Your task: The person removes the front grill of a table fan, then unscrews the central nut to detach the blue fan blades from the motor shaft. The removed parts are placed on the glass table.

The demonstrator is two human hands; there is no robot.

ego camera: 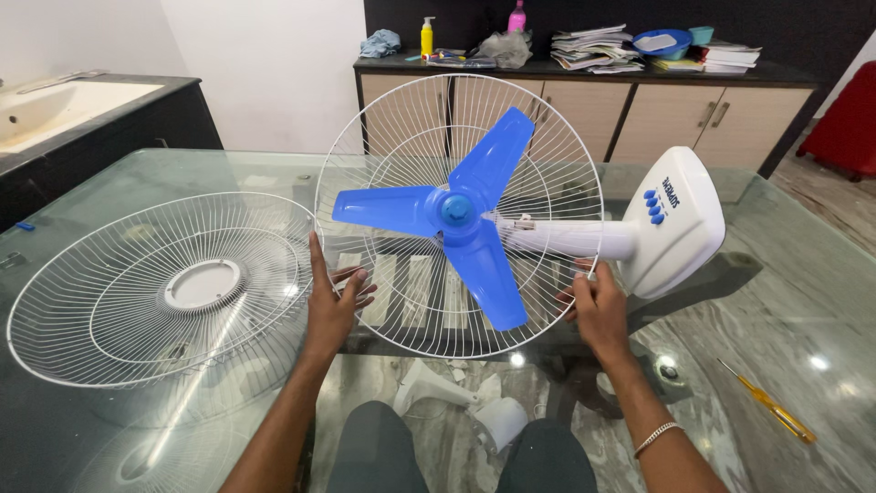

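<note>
**Both hands on the fan's rear grille**

The fan (547,233) lies on its side on the glass table (803,301), its white body (675,219) at 3 o'clock and the blue blade (456,215) facing the camera. Behind the blade stands the round rear grille (383,137), upright on its edge.

The left hand (333,297) is at the grille's 8 o'clock rim, palm against the wire edge, fingers spread wide and slightly curled through toward the wires; it grips nothing closed. The right hand (598,306) is at the 4 o'clock rim, fingers curled narrow and pinching the wire rim just below the fan's neck. A bracelet (659,438) circles that wrist.

The loose front grille (160,288) lies flat on the table at 9 o'clock, its rim just beside the rear grille's rim near the left hand. A yellow screwdriver (766,402) lies at 4 o'clock, well apart from the right hand. Under the glass, near 6 o'clock, a white stand part (438,388) shows between the person's knees.
</note>
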